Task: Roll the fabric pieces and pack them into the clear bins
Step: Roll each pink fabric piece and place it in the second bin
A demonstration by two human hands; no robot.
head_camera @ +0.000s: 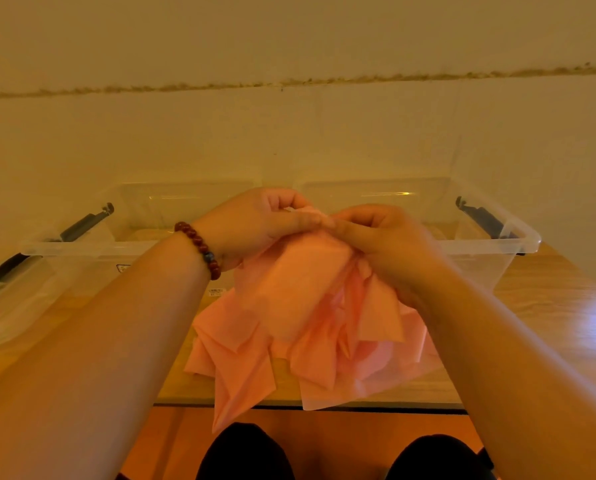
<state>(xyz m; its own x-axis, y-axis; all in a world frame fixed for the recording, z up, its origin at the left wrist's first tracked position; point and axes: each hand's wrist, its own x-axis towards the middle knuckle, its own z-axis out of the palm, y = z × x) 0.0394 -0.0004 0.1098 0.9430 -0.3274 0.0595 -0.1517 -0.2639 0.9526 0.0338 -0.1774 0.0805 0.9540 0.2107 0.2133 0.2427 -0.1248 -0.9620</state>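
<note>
Head view is showing your left hand [255,220] and right hand [383,244] meeting knuckle to knuckle. Both are curling fingers and thumbs around the top edge of a bunch of thin, pale pink fabric pieces [289,299], pinching it between them. You are holding that edge lifted, so the loose pink layers are hanging below your hands in creased, pointed flaps. The lowest tips are reaching past the near edge of the light wooden table [549,299] under your wrists. A dark red bead bracelet [199,245] is sitting on your left wrist.

Just beyond your knuckles, two clear plastic bins with black side latches [82,225] are standing side by side: the left bin [82,247] behind your left hand, the right bin [518,237] behind your right. I am not making out any rolled fabric inside either.

By my reading you are gathering the edge to start a roll, with packing not yet begun. The next move is probably calling for evening that edge, then turning it over itself tightly. Fabric this limp will likely be springing loose unless both hands hold tension.
</note>
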